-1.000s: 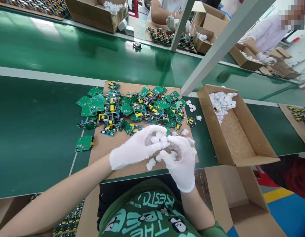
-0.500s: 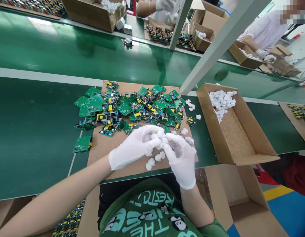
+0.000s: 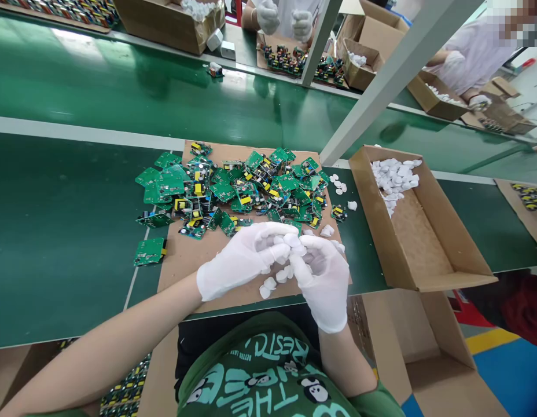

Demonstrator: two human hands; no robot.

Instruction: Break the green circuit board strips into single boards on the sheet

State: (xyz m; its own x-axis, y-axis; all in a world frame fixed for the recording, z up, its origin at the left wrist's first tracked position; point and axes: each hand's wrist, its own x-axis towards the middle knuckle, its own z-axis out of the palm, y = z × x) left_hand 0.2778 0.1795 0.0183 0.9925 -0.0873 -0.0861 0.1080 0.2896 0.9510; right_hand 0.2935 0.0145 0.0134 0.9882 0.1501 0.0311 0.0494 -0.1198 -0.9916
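Observation:
White-gloved, my left hand is closed around several small white pieces, whose exact kind I cannot make out. My right hand, gloved too, pinches at the same pieces from the right, its fingertips meeting those of the left. More loose white pieces lie on the cardboard sheet below and behind the hands. Beyond them spreads a heap of green circuit boards with yellow and black components. One board lies apart on the left.
An open carton on the right holds white pieces. A metal post slants up behind the heap. Across the green conveyor belt, where a small board rides, co-workers' gloved hands show. Another open carton stands below the table.
My hands stay together on the white pieces, with only small finger shifts. The small board on the belt has moved left. The far co-worker's hands have come apart. The whole view has shifted slightly.

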